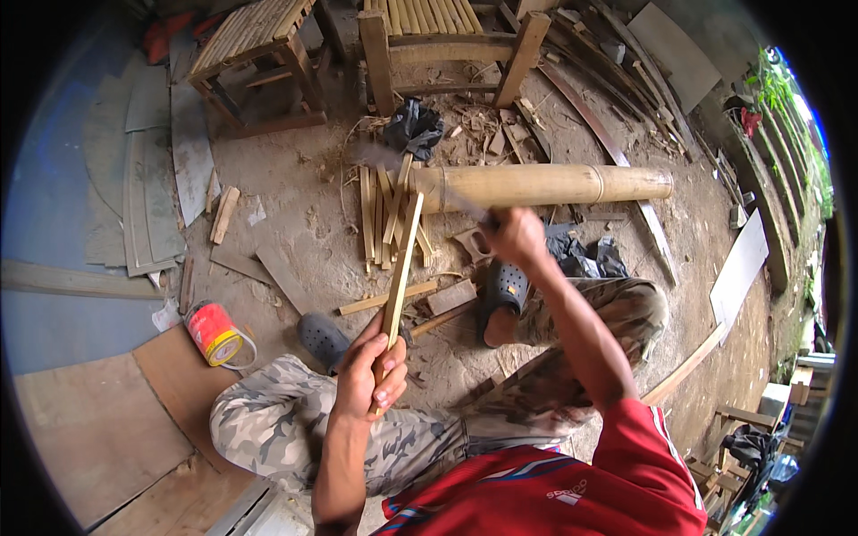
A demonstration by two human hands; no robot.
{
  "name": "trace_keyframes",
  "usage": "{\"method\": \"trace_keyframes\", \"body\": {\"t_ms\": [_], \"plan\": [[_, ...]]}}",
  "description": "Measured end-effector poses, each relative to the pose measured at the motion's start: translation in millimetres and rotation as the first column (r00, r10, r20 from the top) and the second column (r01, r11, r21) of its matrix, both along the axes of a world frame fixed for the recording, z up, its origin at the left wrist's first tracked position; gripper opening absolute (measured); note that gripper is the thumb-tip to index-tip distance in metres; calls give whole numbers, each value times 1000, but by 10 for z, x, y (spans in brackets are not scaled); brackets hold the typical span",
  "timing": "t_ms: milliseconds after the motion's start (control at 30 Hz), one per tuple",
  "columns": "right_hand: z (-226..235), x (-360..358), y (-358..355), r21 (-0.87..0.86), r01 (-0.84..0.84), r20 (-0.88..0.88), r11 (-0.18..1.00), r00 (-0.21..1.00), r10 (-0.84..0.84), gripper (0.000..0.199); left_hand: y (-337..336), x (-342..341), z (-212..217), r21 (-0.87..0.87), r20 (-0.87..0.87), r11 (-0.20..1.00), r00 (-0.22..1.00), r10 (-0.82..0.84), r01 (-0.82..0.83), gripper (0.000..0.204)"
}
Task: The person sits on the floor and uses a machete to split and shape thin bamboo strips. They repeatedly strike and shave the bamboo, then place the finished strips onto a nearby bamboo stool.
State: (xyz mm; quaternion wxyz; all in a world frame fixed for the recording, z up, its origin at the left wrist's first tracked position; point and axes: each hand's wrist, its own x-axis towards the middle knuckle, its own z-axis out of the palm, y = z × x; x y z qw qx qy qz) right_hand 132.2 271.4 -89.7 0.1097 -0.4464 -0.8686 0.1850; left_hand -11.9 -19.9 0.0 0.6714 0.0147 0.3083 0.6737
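My left hand is closed round the lower part of a split bamboo strip, which points up and away from me. My right hand grips the dark handle of a long-bladed knife. Its blade is smeared by motion and reaches to the left, past the strip's upper end; whether it touches the strip I cannot tell. Just beyond lies a thick bamboo pole on the dirt floor. Several cut bamboo strips are heaped by the pole's left end.
Bamboo-slatted wooden furniture stands at the far side. A red and yellow bucket sits at the left. Black plastic bags and wood scraps lie about. A wooden block rests between my feet. Stacked planks line the far right.
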Motion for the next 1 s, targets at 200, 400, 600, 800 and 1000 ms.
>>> {"method": "trace_keyframes", "body": {"t_ms": [200,400,600,800,1000], "plan": [[224,193,-325,-79,16,-103,997,994,-24,22,-9,-42,-124,-32,23,997,998,65,-64,48],[466,67,-1095,29,-438,-180,898,882,436,19,1,13,-149,-101,169,993,982,84,-67,41],[210,19,-671,-9,-178,-147,984,974,175,19,32,70,-26,51,347,998,938,18,-38,37],[195,52,-718,109,-356,-259,928,891,372,12,32,86,-21,138,592,981,805,30,-138,56],[27,115,-493,163,-248,-225,955,933,280,12,63,127,-14,176,632,972,775,9,-155,61]]}}
